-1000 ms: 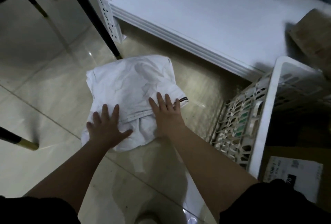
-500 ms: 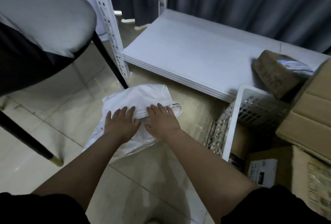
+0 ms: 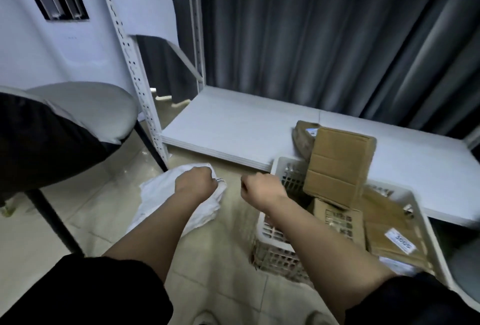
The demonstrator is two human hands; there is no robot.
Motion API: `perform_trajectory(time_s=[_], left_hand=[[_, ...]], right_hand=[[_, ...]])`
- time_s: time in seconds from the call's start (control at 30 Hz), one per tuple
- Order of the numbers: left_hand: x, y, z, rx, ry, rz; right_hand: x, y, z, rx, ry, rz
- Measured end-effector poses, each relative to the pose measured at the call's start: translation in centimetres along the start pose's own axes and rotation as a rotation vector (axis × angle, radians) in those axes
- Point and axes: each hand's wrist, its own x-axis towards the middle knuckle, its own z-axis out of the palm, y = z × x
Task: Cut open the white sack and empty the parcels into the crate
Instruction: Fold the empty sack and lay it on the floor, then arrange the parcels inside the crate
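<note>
One white sack (image 3: 166, 195) is lying crumpled on the tiled floor (image 3: 220, 259), flat and slack, just left of the crate (image 3: 420, 223) and in front of the low shelf board (image 3: 233, 122). The left hand (image 3: 195, 182) is bunching the sack's upper edge in a closed fist, and the forearm is covering much of the cloth beneath it. The right hand (image 3: 259, 187) is hanging apart from the sack, over the crate's near-left corner, fingers curled into a fist; I cannot make out anything inside it, since only the back of the hand is showing.

One white lattice crate is sitting on the floor to the right, its far right side running out of the frame. I am counting at least four brown cardboard parcels (image 3: 337, 166) piled in it: a tall one leaning at the back, a printed one below it, and two flatter ones with white labels on the right. More may be lying underneath; the pile is hiding them. One further brown package (image 3: 304, 140) is resting on the shelf board behind the crate, half hidden by the tall parcel.

One chair (image 3: 85, 114) with a grey seat is standing at the left, its back cut off by the frame. Dark curtains (image 3: 324, 39) are hanging behind the shelf. The whole scene is dim and somewhat blurred.
</note>
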Motion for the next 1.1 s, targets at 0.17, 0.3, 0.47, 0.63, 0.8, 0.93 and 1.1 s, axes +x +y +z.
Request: perform_trajectory(time_s=[0.17, 0.3, 0.47, 0.63, 0.8, 0.93, 1.1], left_hand=[[-5.1, 7.9, -3.1, 0.032, 0.075, 0.162], [-9.1, 13.8, -4.2, 0.047, 0.072, 0.285], [-13.2, 20.0, -3.9, 0.060, 0.054, 0.412], [-15.7, 24.8, -2.1, 0.120, 0.039, 0.522], [-16.5, 28.1, -0.3, 0.108, -0.032, 0.556], [-14.3, 29.4, 0.5, 0.024, -0.034, 0.501], [-7.7, 29.6, 1.9, -0.131, -0.040, 0.401]], right_hand=[[-7.7, 4.1, -5.1, -0.044, 0.053, 0.134], [-13.5, 7.5, -7.4, -0.055, 0.077, 0.227], [-19.5, 11.7, -8.6, -0.039, 0.082, 0.368], [-24.3, 15.1, -8.0, -0.015, 0.055, 0.497], [-27.1, 18.6, -6.6, 0.034, 0.000, 0.623], [-25.3, 21.7, -6.0, 0.132, 0.003, 0.701], [-18.5, 25.0, -4.0, 0.461, 0.005, 0.719]])
